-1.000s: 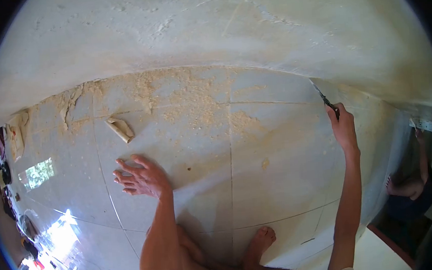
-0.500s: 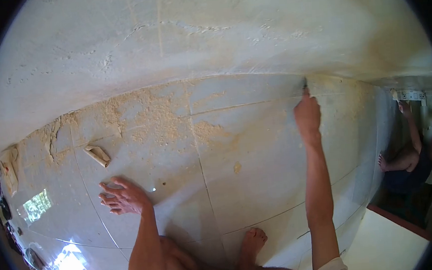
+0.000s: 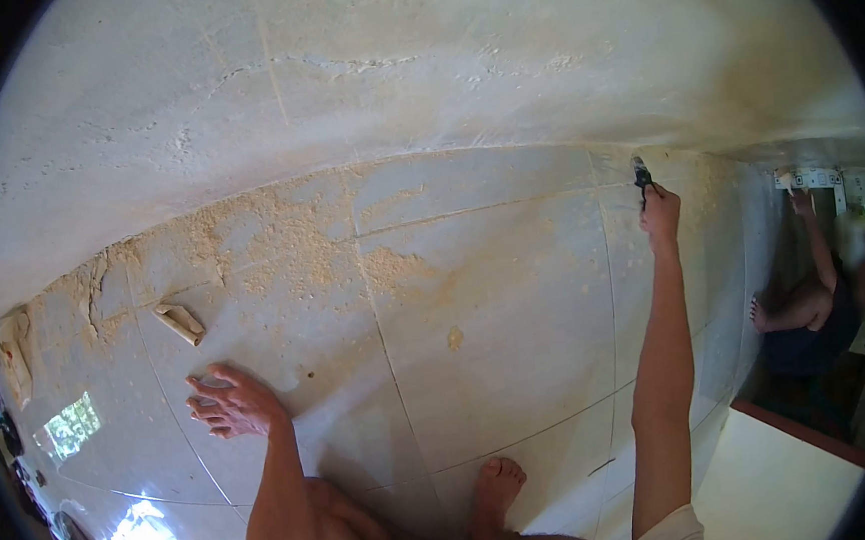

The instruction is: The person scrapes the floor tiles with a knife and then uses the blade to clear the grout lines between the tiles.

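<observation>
My right hand (image 3: 660,216) is wrapped round a scraper (image 3: 641,173) with a dark handle and a short, pale metallic blade. Its tip points at the seam where the tiled floor (image 3: 514,294) meets the wall (image 3: 421,100). With fingers spread, my left hand (image 3: 236,402) is at the tiles and holds nothing. A rolled piece of brown paper (image 3: 180,324) lies just beyond it. Tan crumbs (image 3: 295,239) are scattered along the foot of the wall.
Peeling, cracked patches mark the wall. Torn brown paper (image 3: 15,359) lies far left, near assorted items at the edge. At right, another person (image 3: 807,319) sits with one arm raised, behind a pale, red-edged panel (image 3: 778,477). My bare foot (image 3: 498,486) rests on the tiles.
My right hand has moved right, and more of the scraper now shows. My left hand stays spread at the floor. The view has shifted slightly.
</observation>
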The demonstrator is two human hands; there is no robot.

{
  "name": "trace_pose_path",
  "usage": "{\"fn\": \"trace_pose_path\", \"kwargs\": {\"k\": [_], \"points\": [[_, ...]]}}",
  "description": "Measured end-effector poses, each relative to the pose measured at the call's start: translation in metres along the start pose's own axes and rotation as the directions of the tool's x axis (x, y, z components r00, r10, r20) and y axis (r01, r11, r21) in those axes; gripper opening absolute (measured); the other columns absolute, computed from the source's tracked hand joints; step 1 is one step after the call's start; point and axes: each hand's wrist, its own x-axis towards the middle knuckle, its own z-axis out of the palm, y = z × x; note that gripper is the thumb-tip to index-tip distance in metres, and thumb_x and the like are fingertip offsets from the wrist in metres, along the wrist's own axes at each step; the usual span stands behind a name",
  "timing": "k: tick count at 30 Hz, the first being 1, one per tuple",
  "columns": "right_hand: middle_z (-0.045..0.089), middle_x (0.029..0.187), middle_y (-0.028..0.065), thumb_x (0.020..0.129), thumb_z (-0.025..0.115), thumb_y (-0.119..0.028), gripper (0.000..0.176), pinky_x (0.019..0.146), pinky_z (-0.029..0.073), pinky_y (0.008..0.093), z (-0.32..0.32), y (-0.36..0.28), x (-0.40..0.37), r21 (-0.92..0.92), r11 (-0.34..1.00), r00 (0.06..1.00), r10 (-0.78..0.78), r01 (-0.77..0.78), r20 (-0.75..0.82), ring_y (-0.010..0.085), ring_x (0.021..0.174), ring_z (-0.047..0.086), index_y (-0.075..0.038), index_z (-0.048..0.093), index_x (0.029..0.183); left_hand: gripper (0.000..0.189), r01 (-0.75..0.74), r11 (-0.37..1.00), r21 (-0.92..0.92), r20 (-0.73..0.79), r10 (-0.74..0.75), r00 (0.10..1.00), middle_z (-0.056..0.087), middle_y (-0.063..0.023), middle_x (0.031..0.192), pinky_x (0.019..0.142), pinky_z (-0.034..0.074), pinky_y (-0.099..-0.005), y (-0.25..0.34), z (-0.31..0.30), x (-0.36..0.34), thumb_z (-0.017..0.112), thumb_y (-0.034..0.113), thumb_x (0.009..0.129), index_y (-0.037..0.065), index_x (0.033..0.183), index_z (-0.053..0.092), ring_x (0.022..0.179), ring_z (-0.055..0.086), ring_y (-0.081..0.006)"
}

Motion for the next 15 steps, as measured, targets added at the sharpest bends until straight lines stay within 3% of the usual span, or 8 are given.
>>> {"fn": "trace_pose_path", "kwargs": {"k": [1,4,7,8,9,12,14,15], "points": [[0.051,0.056,0.0007,0.090,0.053,-0.016,0.017,0.033,0.031,0.0246,0.005,0.003,0.003,0.288,0.949,0.992,0.114,-0.126,0.059,0.0081,0.040,0.044,-0.004,0.065,0.090,0.058,0.004,1.000,0.015,-0.008,-0.004,1.000,0.034,-0.0168,0.144,0.104,0.025,-0.0579,0.001,-0.001,0.001,0.030,0.056,0.096,0.023,0.144,0.033,0.135,0.029,-0.0315],[0.047,0.054,0.0000,0.089,0.054,-0.015,0.015,0.031,0.028,0.0229,0.015,-0.019,-0.010,0.428,0.876,0.973,0.168,-0.222,0.160,0.0073,0.039,0.042,-0.004,0.062,0.082,0.059,0.005,1.000,0.003,0.033,-0.005,0.999,0.033,-0.0188,0.143,0.105,0.024,-0.0560,0.005,-0.010,0.000,0.028,0.056,0.096,0.020,0.142,0.035,0.136,0.027,-0.0333],[0.048,0.053,0.0009,0.089,0.053,-0.013,0.016,0.030,0.028,0.0249,0.029,-0.044,-0.035,0.395,0.899,0.981,0.155,-0.189,0.117,0.0086,0.035,0.040,-0.002,0.061,0.080,0.058,0.018,1.000,0.000,0.046,-0.018,0.999,0.034,-0.0180,0.143,0.104,0.025,-0.0563,0.008,-0.015,0.000,0.029,0.056,0.096,0.020,0.141,0.036,0.136,0.028,-0.0323],[0.055,0.054,0.0086,0.088,0.055,-0.015,0.021,0.043,0.043,0.0350,0.043,-0.024,-0.026,0.137,0.990,0.999,0.022,-0.027,0.038,0.0193,0.044,0.053,0.003,0.063,0.080,0.058,0.004,1.000,-0.007,0.051,-0.003,0.999,0.034,-0.0180,0.143,0.104,0.025,-0.0563,0.008,-0.015,0.000,0.029,0.056,0.096,0.020,0.141,0.036,0.136,0.028,-0.0323],[0.061,0.061,0.0168,0.087,0.053,-0.014,0.022,0.055,0.049,0.0411,0.040,-0.049,-0.050,0.163,0.979,0.988,0.109,-0.126,0.110,0.0290,0.055,0.062,0.005,0.063,0.083,0.058,0.018,1.000,-0.020,0.054,-0.017,0.998,0.034,-0.0178,0.143,0.104,0.025,-0.0565,0.008,-0.015,0.001,0.029,0.056,0.096,0.020,0.141,0.036,0.136,0.028,-0.0321],[0.063,0.075,0.0271,0.085,0.048,-0.011,0.020,0.067,0.051,0.0498,0.039,-0.100,-0.101,0.019,0.999,0.995,0.045,-0.047,0.094,0.0455,0.074,0.062,0.003,0.062,0.082,0.058,0.020,0.999,-0.031,0.055,-0.018,0.998,0.034,-0.0175,0.142,0.105,0.025,-0.0568,0.006,-0.013,0.000,0.029,0.056,0.096,0.021,0.141,0.037,0.135,0.029,-0.0319],[0.061,0.077,0.0309,0.082,0.048,-0.007,0.016,0.070,0.050,0.0516,0.054,-0.102,-0.120,-0.080,0.949,0.951,-0.308,0.306,-0.026,0.0488,0.077,0.060,0.005,0.059,0.079,0.058,0.024,0.999,-0.034,0.049,-0.023,0.999,0.035,-0.0174,0.142,0.105,0.025,-0.0570,0.004,-0.009,0.002,0.029,0.057,0.095,0.021,0.141,0.037,0.135,0.030,-0.0318],[0.061,0.078,0.0323,0.082,0.047,-0.005,0.016,0.073,0.049,0.0523,0.057,-0.113,-0.133,-0.082,0.954,0.957,-0.284,0.287,0.055,0.0487,0.080,0.060,0.006,0.058,0.077,0.058,0.024,0.999,-0.035,0.032,-0.023,0.999,0.035,-0.0164,0.142,0.104,0.025,-0.0572,0.003,-0.005,0.003,0.030,0.057,0.095,0.022,0.140,0.037,0.134,0.030,-0.0316]]}}
